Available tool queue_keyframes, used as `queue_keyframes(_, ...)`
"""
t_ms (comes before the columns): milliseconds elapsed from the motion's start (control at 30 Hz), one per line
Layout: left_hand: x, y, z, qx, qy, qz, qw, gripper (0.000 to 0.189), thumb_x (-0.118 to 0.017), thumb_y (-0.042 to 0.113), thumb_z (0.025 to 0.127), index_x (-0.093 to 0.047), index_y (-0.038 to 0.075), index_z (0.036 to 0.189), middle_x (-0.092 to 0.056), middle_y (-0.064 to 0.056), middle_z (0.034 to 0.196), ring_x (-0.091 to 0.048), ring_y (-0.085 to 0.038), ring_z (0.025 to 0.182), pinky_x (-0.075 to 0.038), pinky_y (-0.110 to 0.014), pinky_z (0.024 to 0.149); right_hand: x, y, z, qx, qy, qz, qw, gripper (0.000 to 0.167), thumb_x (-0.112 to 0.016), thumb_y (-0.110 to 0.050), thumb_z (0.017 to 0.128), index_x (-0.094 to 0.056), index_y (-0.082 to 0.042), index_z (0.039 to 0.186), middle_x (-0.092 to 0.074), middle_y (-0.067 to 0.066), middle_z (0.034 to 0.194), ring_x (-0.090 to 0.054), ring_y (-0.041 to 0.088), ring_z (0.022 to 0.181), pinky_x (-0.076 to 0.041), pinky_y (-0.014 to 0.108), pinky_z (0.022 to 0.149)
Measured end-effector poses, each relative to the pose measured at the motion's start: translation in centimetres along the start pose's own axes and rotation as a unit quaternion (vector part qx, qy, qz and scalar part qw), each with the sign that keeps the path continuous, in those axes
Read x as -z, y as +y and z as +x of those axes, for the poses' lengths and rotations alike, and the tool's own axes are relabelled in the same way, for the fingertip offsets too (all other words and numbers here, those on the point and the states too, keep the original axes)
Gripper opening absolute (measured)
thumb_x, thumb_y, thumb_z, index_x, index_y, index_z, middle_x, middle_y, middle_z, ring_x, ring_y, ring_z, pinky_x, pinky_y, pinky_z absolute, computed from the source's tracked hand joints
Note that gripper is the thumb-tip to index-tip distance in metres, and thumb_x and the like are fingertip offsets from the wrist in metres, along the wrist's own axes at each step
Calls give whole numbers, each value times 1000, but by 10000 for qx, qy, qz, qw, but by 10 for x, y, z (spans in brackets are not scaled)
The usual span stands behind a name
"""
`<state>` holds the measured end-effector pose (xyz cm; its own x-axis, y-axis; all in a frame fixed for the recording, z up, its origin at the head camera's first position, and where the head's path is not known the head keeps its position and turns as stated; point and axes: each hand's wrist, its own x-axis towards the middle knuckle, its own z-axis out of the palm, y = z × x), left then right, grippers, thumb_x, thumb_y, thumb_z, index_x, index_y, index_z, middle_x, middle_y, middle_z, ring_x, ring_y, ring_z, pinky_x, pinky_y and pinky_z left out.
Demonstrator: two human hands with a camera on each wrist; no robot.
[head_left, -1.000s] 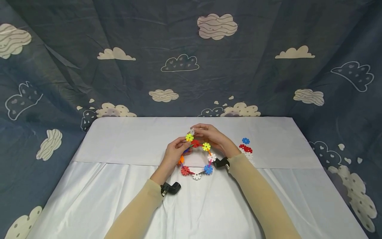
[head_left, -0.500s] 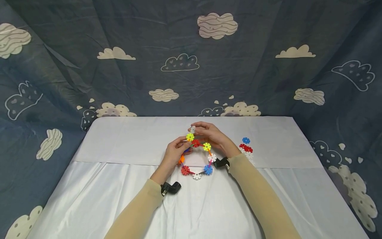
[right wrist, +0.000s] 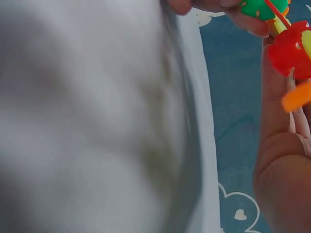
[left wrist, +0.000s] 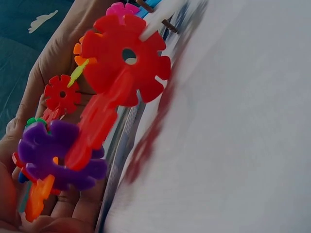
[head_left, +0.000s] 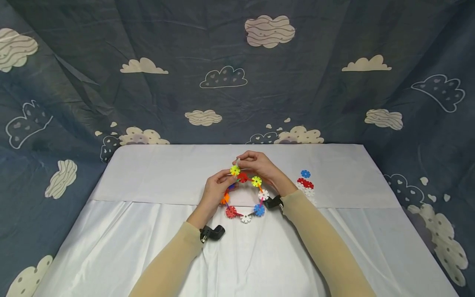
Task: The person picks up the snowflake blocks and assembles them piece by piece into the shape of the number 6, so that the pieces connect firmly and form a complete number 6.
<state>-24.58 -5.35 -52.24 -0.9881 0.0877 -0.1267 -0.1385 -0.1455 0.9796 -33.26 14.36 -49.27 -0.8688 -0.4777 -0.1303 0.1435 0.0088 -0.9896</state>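
A ring of linked plastic snowflake discs (head_left: 259,210) in several colours hangs between the two hands. My left hand (head_left: 216,189) pinches the ring at its upper left between thumb and fingers. At the top, a yellow disc (head_left: 235,170) sticks up beside the left fingertips. The right hand (head_left: 262,167) pinches a white disc (head_left: 238,162), seen nearly edge-on, right at that yellow one. In the left wrist view, a red disc (left wrist: 92,63) and a purple disc (left wrist: 41,150) are large before the palm. Near the right hand's fingers, the right wrist view has a green disc (right wrist: 255,8).
Loose blue (head_left: 305,173), red (head_left: 306,184) and white discs lie on the white-covered table (head_left: 156,177) to the right of the hands. A dark cloud-patterned curtain (head_left: 315,99) stands behind the table and at both sides.
The white disc in the right fingers has tipped from nearly face-on to edge-on and come down slightly toward the yellow disc. The left hand keeps its hold on the ring.
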Motion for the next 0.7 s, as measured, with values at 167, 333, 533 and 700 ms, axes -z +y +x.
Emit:
queue_keyframes(167, 0, -1, 2, -12, -5, -102, 9999, 32, -75, 16, 101, -72, 7, 131, -80, -8, 114, -79, -23, 101, -64, -34, 95, 1, -1, 0, -58, 0, -75, 10000, 19, -71, -13, 102, -69, -5, 119, -81, -1, 112, -78, 17, 103, -63, 36, 98)
queue_keyframes(333, 0, -1, 2, -13, -5, -69, 10000, 32, -74, 16, 101, -72, 8, 132, -80, -8, 113, -78, -23, 101, -64, -34, 94, 3, -1, 0, -234, -26, -103, 9997, 37, -68, -22, 105, -63, -2, 136, -79, 1, 121, -76, 17, 110, -62, 39, 99)
queue_keyframes(533, 1, 0, 0, -14, -79, 124, 9999, 34, -74, 22, 102, -70, 10, 134, -79, -10, 118, -78, -26, 105, -64, -34, 95, 4, 0, 1, -217, -55, -18, 9997, 44, -65, -23, 108, -56, 3, 142, -81, 1, 118, -77, 17, 108, -63, 36, 91)
queue_keyframes(700, 1, 1, 0, 62, -234, 252, 9994, 35, -70, 23, 104, -66, 11, 137, -75, -11, 130, -76, -21, 106, -63, -33, 96, 1, 1, 0, -287, -31, -305, 9991, 36, -67, -22, 106, -61, 0, 133, -81, 1, 114, -78, 16, 99, -64, 37, 86)
